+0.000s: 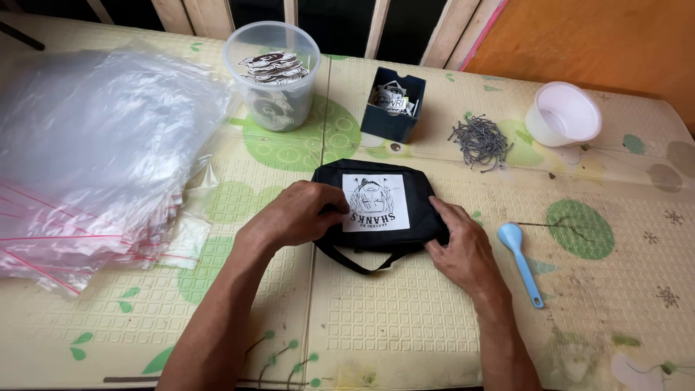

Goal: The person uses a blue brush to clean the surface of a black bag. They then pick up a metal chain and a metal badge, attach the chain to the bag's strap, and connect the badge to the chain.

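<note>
We have a small black pouch (pixel 376 206) with a white printed panel lying flat on the patterned tabletop (pixel 405 318), its strap looping toward us. Our left hand (pixel 300 213) presses on its left edge, fingers curled at the panel; our right hand (pixel 463 246) grips the right end with bent fingers. Left lies a stack of clear zip bags (pixel 94 159); beyond stand a clear tub of stickers (pixel 274 76) and a dark box (pixel 392 105); right lie nails (pixel 479 141), a white cup (pixel 562 114) and a blue spoon (pixel 520 261).

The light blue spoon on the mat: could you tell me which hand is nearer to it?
Right. The right hand grips the black pouch just left of the spoon; the left hand rests on the pouch's far side.
</note>
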